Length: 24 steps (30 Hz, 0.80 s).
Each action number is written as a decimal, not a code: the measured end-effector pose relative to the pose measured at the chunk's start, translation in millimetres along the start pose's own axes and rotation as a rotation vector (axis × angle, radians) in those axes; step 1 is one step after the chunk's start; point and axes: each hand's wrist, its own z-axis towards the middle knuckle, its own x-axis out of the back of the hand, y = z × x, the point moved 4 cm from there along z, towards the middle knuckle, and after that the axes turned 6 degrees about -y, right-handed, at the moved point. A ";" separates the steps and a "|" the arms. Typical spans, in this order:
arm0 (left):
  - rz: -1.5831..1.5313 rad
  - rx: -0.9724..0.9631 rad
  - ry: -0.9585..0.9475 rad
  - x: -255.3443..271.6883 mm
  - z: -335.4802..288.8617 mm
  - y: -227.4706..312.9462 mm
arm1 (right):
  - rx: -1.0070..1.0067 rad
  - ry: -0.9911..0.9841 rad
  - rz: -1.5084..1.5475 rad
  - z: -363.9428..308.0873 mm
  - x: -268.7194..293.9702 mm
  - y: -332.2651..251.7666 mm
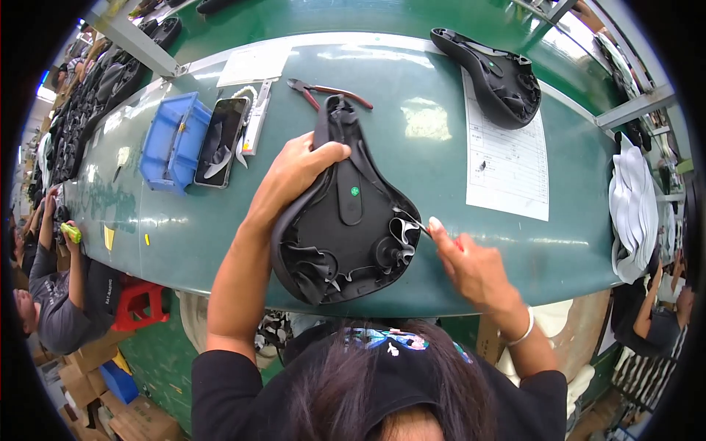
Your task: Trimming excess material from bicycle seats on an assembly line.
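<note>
While the left hand (pixel 294 170) grips a saddle (pixel 316 217) and the right hand (pixel 472 270) a tool (pixel 422 228), a blue bin (pixel 168 140) flanks a phone (pixel 222 136).

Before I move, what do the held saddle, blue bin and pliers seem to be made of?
Saddle: apparently a matt black plastic base with flexible covering, fabric or synthetic leather, judging by the wrinkled edges.
Blue bin: likely moulded plastic, given its even colour and slight sheen.
Pliers: probably metal, dark at the head; the smooth red handles look like plastic or rubber sleeves.

Blue bin (pixel 176 147) sits just L of blk phone (pixel 220 140), wht paper (pixel 507 173) well R.
</note>
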 end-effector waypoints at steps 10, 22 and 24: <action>-0.424 -0.029 0.360 -5.1 -67.2 -50.0 | -0.277 0.140 0.400 -47.5 -15.3 -47.8; 0.919 -0.634 0.366 -46.4 -81.6 13.6 | -0.333 0.352 0.923 -0.2 8.4 -25.8; 1.090 -0.572 0.255 -65.0 -67.9 3.9 | -0.270 0.310 0.803 0.8 16.9 -28.9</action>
